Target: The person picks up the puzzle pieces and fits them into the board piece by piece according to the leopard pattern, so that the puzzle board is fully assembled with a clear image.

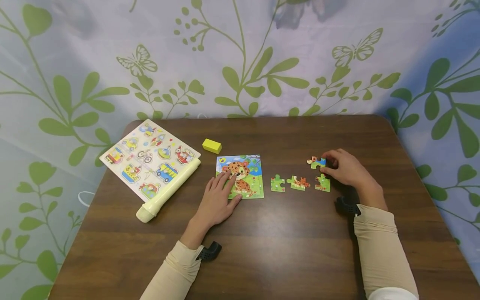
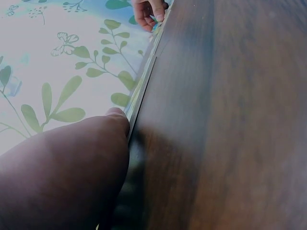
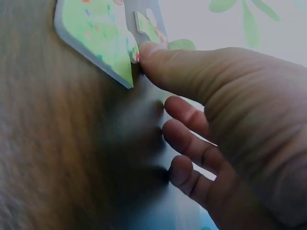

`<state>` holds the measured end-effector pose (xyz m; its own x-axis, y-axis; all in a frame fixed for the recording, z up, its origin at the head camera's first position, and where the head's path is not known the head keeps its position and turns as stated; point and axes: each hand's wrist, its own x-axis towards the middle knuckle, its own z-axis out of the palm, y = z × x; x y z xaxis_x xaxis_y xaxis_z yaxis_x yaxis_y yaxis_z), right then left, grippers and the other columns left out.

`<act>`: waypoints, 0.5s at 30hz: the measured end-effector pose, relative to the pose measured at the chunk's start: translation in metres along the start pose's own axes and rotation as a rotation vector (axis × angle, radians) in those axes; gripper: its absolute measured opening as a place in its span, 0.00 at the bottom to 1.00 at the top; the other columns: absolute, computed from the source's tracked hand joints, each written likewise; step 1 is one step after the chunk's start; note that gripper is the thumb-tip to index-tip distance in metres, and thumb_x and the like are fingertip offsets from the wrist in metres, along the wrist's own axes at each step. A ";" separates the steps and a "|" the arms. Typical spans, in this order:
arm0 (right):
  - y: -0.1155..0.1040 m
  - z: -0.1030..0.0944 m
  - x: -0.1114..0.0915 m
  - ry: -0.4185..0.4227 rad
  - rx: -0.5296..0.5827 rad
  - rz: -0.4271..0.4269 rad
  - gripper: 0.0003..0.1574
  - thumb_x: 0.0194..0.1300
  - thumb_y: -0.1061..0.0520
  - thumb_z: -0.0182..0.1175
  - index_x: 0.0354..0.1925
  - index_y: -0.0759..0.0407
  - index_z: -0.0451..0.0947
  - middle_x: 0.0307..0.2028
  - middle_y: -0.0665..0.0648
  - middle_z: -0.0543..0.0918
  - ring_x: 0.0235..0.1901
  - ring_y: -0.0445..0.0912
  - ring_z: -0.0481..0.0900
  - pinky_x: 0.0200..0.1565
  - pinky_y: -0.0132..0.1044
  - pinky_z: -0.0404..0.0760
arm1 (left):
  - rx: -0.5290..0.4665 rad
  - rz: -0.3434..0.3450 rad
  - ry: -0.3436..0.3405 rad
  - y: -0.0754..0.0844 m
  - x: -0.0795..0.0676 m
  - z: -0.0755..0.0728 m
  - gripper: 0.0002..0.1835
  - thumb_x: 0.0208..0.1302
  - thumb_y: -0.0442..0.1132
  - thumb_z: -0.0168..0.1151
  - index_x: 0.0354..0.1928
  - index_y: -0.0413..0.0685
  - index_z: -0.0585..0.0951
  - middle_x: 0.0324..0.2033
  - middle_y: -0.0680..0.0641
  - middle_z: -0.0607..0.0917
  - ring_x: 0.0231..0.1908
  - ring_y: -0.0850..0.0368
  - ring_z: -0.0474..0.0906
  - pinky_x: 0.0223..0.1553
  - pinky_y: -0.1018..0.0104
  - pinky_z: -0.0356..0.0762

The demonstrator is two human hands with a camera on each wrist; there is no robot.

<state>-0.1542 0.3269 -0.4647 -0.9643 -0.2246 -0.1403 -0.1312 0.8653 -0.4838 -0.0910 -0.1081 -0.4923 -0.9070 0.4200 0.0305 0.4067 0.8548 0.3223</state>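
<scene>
Honestly, looks early — left hand (image 1: 218, 199) rests loose on the leopard board (image 1: 253, 177), right hand (image 1: 346, 168) pinches one jigsaw piece (image 1: 318, 163), three other pieces (image 1: 298, 183) sit in a row, unjoined.

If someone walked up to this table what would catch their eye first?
Probably the leopard picture near the middle, partly under the left hand. Loose puzzle pieces lie to its right, the right hand at the farthest. On the left, a pale microphone lies along a vehicle board.
</scene>
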 end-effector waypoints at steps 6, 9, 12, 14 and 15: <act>-0.003 0.002 0.001 0.001 0.008 0.002 0.28 0.71 0.50 0.64 0.64 0.58 0.70 0.50 0.64 0.82 0.45 0.57 0.81 0.45 0.54 0.79 | 0.009 0.000 0.002 -0.001 0.000 0.002 0.35 0.75 0.59 0.53 0.78 0.53 0.64 0.78 0.45 0.60 0.79 0.44 0.53 0.77 0.39 0.50; -0.004 0.003 0.001 0.008 0.006 0.001 0.29 0.72 0.50 0.63 0.65 0.57 0.70 0.48 0.63 0.83 0.44 0.56 0.82 0.43 0.51 0.79 | 0.011 0.002 0.006 -0.001 0.000 0.002 0.35 0.75 0.59 0.53 0.78 0.53 0.64 0.78 0.45 0.60 0.79 0.44 0.53 0.77 0.39 0.50; -0.005 0.004 0.001 0.012 0.004 0.007 0.29 0.72 0.51 0.63 0.66 0.58 0.71 0.47 0.63 0.83 0.44 0.55 0.82 0.42 0.50 0.80 | 0.012 0.002 0.003 0.000 0.000 0.002 0.36 0.75 0.60 0.53 0.78 0.53 0.64 0.79 0.45 0.60 0.79 0.44 0.53 0.77 0.39 0.51; -0.005 0.005 0.002 0.017 0.003 0.008 0.30 0.72 0.51 0.64 0.67 0.59 0.72 0.47 0.62 0.84 0.43 0.54 0.82 0.42 0.50 0.80 | 0.013 -0.002 -0.005 0.000 0.000 0.001 0.36 0.75 0.60 0.53 0.78 0.53 0.63 0.79 0.45 0.59 0.79 0.44 0.52 0.78 0.40 0.50; -0.005 0.005 0.002 0.022 0.004 0.007 0.30 0.72 0.51 0.64 0.67 0.59 0.72 0.47 0.62 0.84 0.42 0.54 0.82 0.42 0.50 0.80 | 0.013 -0.004 -0.007 0.000 0.000 0.001 0.37 0.75 0.60 0.53 0.79 0.53 0.62 0.79 0.45 0.59 0.79 0.44 0.52 0.78 0.40 0.50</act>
<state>-0.1546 0.3193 -0.4667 -0.9699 -0.2091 -0.1247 -0.1238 0.8648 -0.4866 -0.0909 -0.1079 -0.4937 -0.9078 0.4188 0.0223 0.4045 0.8604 0.3101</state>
